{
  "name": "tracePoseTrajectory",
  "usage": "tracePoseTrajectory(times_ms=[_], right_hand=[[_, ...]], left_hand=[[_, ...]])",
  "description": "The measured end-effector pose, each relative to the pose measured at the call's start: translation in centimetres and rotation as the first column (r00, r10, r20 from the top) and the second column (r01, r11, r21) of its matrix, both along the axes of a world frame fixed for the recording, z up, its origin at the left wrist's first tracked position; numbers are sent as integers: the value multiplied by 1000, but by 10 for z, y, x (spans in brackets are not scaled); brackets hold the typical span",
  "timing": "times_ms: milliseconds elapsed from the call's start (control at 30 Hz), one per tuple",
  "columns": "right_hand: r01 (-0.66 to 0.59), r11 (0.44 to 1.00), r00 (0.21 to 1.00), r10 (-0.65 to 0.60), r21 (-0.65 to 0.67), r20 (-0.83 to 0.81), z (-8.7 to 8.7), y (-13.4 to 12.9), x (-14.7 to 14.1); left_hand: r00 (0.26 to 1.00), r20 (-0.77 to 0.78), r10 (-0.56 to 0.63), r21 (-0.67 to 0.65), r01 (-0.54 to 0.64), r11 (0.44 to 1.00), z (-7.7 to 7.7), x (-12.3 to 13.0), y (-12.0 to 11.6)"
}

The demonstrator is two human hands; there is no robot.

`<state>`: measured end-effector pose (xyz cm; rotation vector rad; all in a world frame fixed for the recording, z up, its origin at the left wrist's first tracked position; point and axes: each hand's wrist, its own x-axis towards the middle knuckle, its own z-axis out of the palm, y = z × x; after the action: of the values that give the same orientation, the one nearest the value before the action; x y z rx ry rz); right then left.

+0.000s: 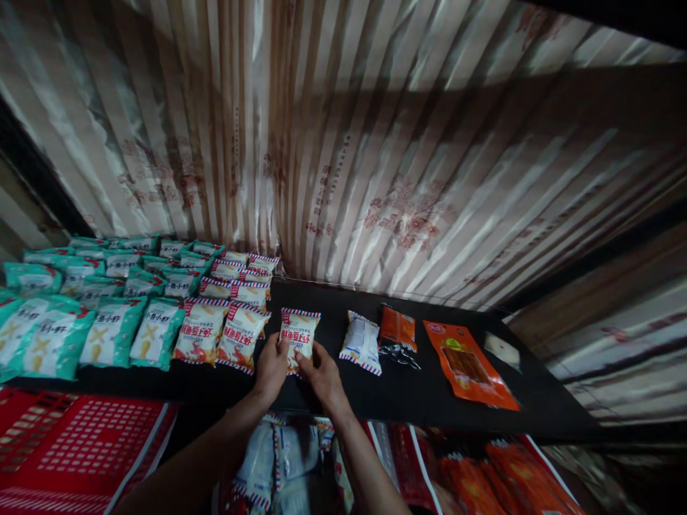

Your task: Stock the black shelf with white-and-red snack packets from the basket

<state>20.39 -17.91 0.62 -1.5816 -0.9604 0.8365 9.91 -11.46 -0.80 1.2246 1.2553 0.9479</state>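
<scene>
Both of my hands hold one small white, red and yellow snack bag (298, 333) upright over the black shelf (333, 397). My left hand (272, 368) grips its left edge, and my right hand (322, 375) pinches its lower right side with the thumb on the front. Just left of it stand matching snack bags (241, 336) in rows, beside several teal and white bags (155, 332). To the right of my right hand lies a white bag with a striped edge (361, 342), then an orange and black packet (398, 332).
Farther right on the shelf are a flat orange packet (466, 363) and a small white item (502, 350). Below the shelf edge sit a red basket (101, 436), striped-edge bags (295, 458) and orange packets (504, 476). A pleated curtain (322, 143) hangs behind.
</scene>
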Motion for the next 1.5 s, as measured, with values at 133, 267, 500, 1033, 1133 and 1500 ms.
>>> tracePoseTrajectory(times_ms=[133,267,500,1033,1133,1500], right_hand=[[64,997,994,-67,33,91,-9,16,9],[91,996,981,-90,-2,173,-13,31,16],[108,992,970,-90,-71,225,-11,48,21],[143,979,931,-85,-143,354,-10,89,34],[135,984,941,-90,-118,326,-12,96,35],[182,979,928,-142,-89,343,-15,121,39]], left_hand=[[999,-17,39,-38,-40,998,0,8,12],[998,-40,53,-58,-55,997,0,17,22],[977,-208,33,59,-21,998,-2,30,29],[869,-467,163,510,114,853,-34,44,24],[829,-521,203,539,135,831,-35,46,25],[803,-523,285,563,75,823,-33,55,44]])
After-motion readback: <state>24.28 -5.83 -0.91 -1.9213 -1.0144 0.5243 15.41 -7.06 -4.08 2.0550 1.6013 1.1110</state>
